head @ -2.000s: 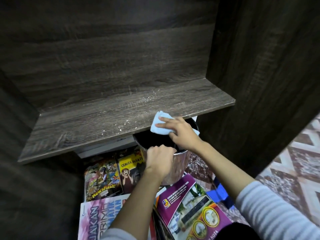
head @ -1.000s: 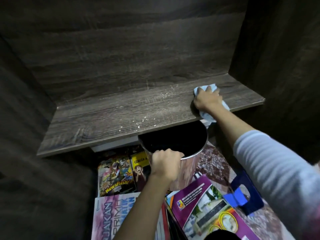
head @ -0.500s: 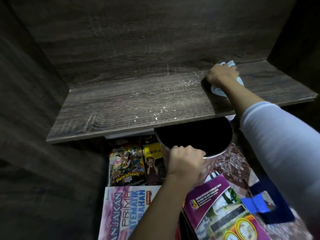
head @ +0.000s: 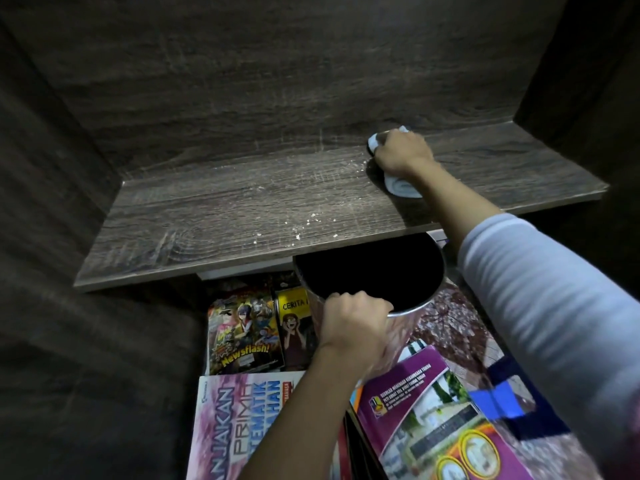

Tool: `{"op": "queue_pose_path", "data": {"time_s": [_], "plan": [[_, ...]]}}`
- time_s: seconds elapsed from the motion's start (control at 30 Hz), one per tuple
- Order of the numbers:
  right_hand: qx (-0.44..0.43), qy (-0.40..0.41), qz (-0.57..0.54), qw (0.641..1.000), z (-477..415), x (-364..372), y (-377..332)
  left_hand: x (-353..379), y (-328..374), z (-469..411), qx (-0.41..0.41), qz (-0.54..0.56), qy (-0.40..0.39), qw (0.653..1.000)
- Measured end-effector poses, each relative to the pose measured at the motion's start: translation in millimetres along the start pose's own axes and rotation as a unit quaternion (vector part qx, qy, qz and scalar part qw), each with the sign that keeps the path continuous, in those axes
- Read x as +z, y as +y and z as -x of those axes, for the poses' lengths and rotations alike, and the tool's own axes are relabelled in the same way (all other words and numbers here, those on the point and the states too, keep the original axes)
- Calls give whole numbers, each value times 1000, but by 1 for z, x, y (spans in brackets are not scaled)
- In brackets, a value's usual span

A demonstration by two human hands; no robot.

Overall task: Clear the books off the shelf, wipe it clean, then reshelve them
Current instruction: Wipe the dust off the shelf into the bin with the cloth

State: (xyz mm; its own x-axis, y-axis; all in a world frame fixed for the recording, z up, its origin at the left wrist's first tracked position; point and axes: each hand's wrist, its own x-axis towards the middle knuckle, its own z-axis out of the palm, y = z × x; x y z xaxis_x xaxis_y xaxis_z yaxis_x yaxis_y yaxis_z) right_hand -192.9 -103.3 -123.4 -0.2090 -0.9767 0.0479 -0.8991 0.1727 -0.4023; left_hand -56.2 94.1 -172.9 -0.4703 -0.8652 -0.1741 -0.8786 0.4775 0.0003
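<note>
The dark wood shelf holds no books and has white crumbs scattered along its middle and front. My right hand presses a pale blue cloth onto the shelf near the back wall, right of centre. My left hand grips the rim of a shiny metal bin held just under the shelf's front edge. Several books lie on the floor below: a comic, a yellow-topped book, a pink workbook and a purple book.
Dark wooden side panels close in the shelf on both sides. A blue plastic object lies on the patterned floor at the right, beside the purple book.
My right hand carried the cloth from the bin's mouth up onto the shelf, then back to the rear wall and a little leftward. The left hand kept its hold on the bin.
</note>
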Motion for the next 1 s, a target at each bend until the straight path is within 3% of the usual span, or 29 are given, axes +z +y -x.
{"op": "queue_pose_path", "data": {"time_s": [0.37, 0.5, 0.6, 1.0], "plan": [[-68, -106, -183, 975, 6, -16, 5, 11, -4, -3, -2, 5, 21, 1000], [-43, -43, -306, 950, 15, -12, 6, 13, -5, -3, -2, 9, 34, 999], [-23, 15, -248, 968, 14, -7, 7, 13, -6, -4, -2, 5, 32, 999], [-82, -150, -220, 960, -2, -10, -2, 12, -12, -1, 9, 13, 31, 999]]}}
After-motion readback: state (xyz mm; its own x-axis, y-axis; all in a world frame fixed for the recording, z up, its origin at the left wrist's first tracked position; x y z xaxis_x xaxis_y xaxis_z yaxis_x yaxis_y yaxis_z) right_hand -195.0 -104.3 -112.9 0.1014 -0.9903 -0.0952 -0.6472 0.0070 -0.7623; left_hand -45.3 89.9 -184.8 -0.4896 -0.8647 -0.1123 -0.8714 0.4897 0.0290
